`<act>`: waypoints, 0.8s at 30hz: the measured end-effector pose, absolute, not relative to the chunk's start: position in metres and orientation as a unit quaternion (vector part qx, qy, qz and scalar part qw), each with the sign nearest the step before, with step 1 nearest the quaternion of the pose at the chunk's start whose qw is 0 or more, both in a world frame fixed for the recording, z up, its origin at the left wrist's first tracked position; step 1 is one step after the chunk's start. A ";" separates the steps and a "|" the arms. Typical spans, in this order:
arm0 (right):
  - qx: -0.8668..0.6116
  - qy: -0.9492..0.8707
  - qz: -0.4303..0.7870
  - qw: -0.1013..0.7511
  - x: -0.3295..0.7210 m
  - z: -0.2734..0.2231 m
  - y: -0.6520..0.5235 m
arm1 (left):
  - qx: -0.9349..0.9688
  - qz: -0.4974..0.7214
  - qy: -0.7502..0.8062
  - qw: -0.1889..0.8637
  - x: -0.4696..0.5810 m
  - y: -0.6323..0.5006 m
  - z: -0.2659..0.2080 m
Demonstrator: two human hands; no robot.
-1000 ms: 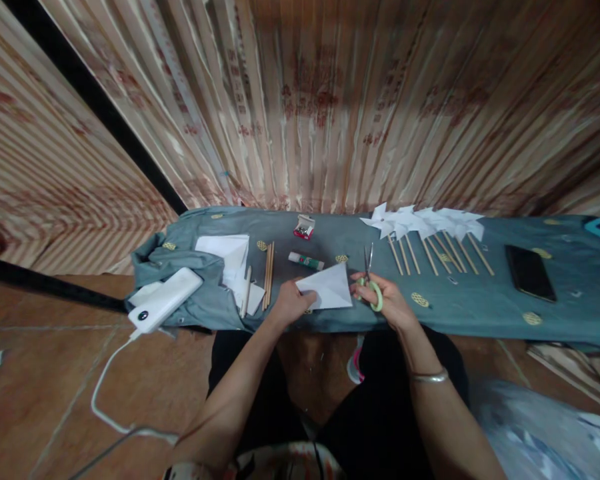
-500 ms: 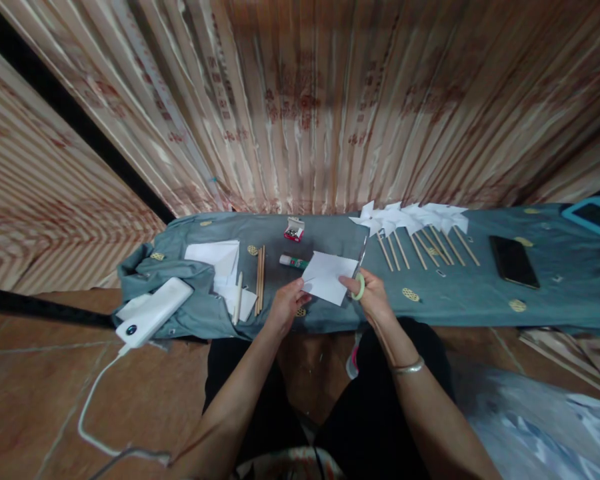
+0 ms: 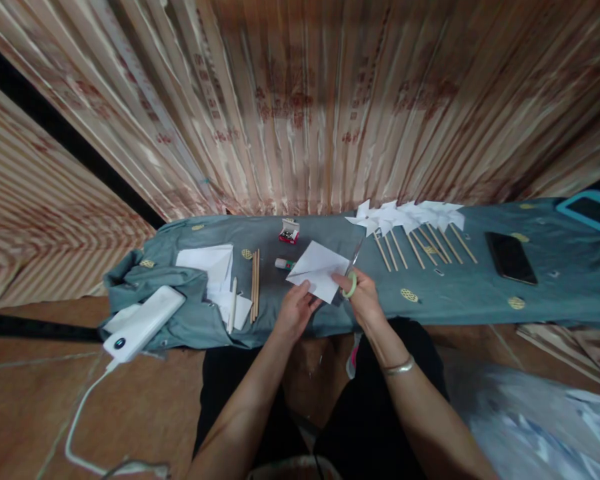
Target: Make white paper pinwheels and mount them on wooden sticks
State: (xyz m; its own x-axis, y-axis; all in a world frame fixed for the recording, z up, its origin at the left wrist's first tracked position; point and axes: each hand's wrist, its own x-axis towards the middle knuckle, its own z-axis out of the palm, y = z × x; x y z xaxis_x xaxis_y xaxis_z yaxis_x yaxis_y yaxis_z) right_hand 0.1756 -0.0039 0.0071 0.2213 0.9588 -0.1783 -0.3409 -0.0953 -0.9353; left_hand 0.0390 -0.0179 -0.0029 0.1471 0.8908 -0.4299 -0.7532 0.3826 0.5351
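Observation:
A square sheet of white paper [image 3: 321, 259] is held over the cloth, with a dark cut or crease line running in from its left corner. My left hand [image 3: 294, 312] pinches its lower left edge between thumb and fingers. In my right hand [image 3: 365, 297] are scissors [image 3: 350, 285] with pale green handles, their blades pointing up and away from me. My right thumb also presses on the paper's right side. Partly under the sheet lies a glue stick [image 3: 283, 264]. Beyond it stands an opened small red box [image 3: 289, 232] of small metallic pieces.
Several white paper pinwheels [image 3: 405, 217] on wooden sticks lie in a row at the right. Past them are a black phone [image 3: 510, 257] and a blue-framed device [image 3: 593, 211]. Leftward lie loose sticks [image 3: 255, 285], a white pen [image 3: 233, 305], paper sheets [image 3: 207, 259] and a white power bank [image 3: 145, 323].
The paper has turned in my hands, so a corner now points away from me and the line faces left. My left hand has shifted with its edge; the scissors stay in my right hand.

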 end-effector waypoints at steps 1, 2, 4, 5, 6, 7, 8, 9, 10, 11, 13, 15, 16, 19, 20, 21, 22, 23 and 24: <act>-0.506 -0.319 0.544 0.589 0.174 0.007 -0.004 | 0.101 0.554 0.360 0.744 0.041 -0.016 -0.002; -0.509 -0.333 0.545 0.577 0.173 0.008 -0.004 | 0.100 0.563 0.366 0.734 0.042 -0.014 -0.001; -0.513 -0.362 0.550 0.550 0.171 0.009 -0.005 | 0.093 0.579 0.385 0.713 0.042 -0.009 0.000; -0.516 -0.375 0.555 0.533 0.171 0.009 -0.006 | 0.090 0.584 0.395 0.703 0.040 -0.007 -0.001; -0.520 -0.386 0.563 0.514 0.171 0.010 -0.007 | 0.087 0.590 0.403 0.694 0.038 -0.004 -0.002; -0.524 -0.394 0.572 0.493 0.171 0.010 -0.009 | 0.085 0.597 0.408 0.685 0.036 -0.002 -0.004; -0.528 -0.401 0.584 0.468 0.172 0.011 -0.012 | 0.082 0.606 0.410 0.677 0.034 -0.001 -0.006; -0.529 -0.410 0.598 0.442 0.174 0.011 -0.015 | 0.079 0.614 0.409 0.671 0.032 0.000 -0.008; -0.527 -0.419 0.613 0.414 0.176 0.011 -0.019 | 0.075 0.622 0.406 0.666 0.031 0.001 -0.009; -0.522 -0.431 0.628 0.385 0.178 0.012 -0.024 | 0.071 0.630 0.402 0.661 0.031 0.001 -0.010; -0.510 -0.450 0.654 0.332 0.184 0.012 -0.034 | 0.066 0.640 0.396 0.656 0.031 0.001 -0.011; -0.504 -0.465 0.666 0.294 0.191 0.011 -0.045 | 0.059 0.643 0.400 0.650 0.033 0.001 -0.011; -0.502 -0.471 0.669 0.281 0.195 0.011 -0.049 | 0.055 0.644 0.404 0.648 0.034 0.000 -0.010; -0.494 -0.486 0.676 0.250 0.203 0.008 -0.059 | 0.051 0.647 0.411 0.640 0.035 0.000 -0.009; -0.490 -0.490 0.679 0.242 0.204 0.008 -0.062 | 0.052 0.649 0.409 0.639 0.036 0.000 -0.010; -0.485 -0.494 0.682 0.234 0.204 0.007 -0.063 | 0.052 0.650 0.407 0.639 0.036 0.000 -0.010; -0.482 -0.498 0.685 0.227 0.204 0.007 -0.065 | 0.051 0.650 0.407 0.639 0.035 0.000 -0.011; -0.480 -0.501 0.686 0.220 0.203 0.006 -0.065 | 0.050 0.649 0.408 0.640 0.035 0.000 -0.012; -0.481 -0.502 0.686 0.214 0.201 0.006 -0.066 | 0.048 0.647 0.411 0.640 0.035 0.000 -0.013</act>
